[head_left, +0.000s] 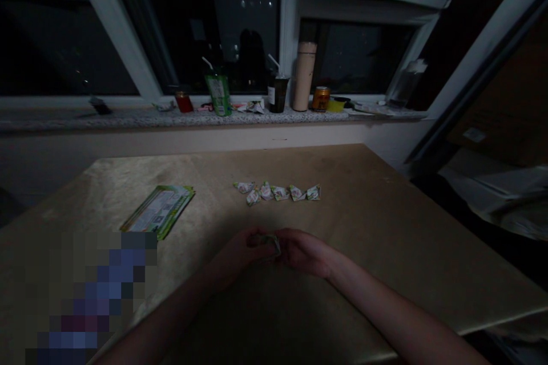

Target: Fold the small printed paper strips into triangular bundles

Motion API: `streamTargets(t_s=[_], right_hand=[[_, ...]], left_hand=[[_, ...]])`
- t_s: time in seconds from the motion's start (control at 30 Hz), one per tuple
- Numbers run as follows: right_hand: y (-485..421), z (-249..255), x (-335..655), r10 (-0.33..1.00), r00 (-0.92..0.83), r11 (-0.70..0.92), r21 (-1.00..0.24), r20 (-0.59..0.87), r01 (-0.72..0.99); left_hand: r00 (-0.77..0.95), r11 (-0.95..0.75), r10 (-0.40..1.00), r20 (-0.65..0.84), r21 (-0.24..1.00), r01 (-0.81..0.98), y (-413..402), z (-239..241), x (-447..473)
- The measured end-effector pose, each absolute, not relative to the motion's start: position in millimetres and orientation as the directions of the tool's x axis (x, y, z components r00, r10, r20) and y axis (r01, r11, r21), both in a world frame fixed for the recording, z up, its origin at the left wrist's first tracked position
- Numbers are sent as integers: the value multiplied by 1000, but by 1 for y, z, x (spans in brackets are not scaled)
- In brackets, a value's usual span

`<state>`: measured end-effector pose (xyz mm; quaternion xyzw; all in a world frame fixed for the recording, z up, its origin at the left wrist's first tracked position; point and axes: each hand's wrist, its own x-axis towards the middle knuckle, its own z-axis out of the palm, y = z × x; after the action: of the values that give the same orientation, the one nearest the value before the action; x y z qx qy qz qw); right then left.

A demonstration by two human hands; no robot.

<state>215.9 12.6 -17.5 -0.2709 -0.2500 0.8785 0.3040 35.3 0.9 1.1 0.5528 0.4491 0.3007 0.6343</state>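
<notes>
Near the middle of the brown tabletop, my two hands meet around a small crumpled wrapper, pale with green. My left hand is closed on it from the left, thumb in front. Curled fingers of my right hand press against its right side; their tips are partly hidden in the dim light. Beyond the hands lies a short row of several small folded or twisted wrappers, white and green with reddish print. Whether anything is inside them I cannot tell.
A flat green-and-white packet lies at left, beside a blurred-out patch. Along the window sill stand a green pouch, a dark cup with a straw, a pink flask, an orange can and a red jar.
</notes>
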Motion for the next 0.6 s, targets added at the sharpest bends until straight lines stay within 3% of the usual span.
streamTargets(t_s=[0.13, 0.37, 0.6], right_hand=[[14, -20, 216, 656, -685, -717, -545, -318, -434], [9, -17, 215, 687, -680, -674, -572, -255, -467], [9, -17, 212, 724, -655, -627, -603, -217, -493]], left_hand=[[425, 214, 875, -233, 972, 91, 1, 2, 35], [526, 265, 818, -235, 964, 20, 0, 5, 34], [564, 431, 787, -252, 878, -208, -2, 4, 34]])
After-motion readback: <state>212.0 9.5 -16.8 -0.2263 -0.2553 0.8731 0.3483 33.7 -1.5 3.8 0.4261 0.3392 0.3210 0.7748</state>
